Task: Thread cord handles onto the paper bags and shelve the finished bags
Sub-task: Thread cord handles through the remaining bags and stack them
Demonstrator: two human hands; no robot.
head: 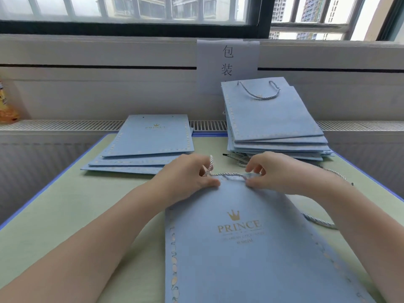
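Both hands pinched the cord (228,174) at the top edge of the flat paper bag (240,248) on the table (65,215): left hand (188,173) and right hand (277,171) alike. I judged threading under way; next, seating the cord ends through the holes.

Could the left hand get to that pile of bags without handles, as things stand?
Probably yes. The pile without handles lies just beyond the left hand with only bare table between. But that hand now pinches the cord at the bag top, so it must let go first.
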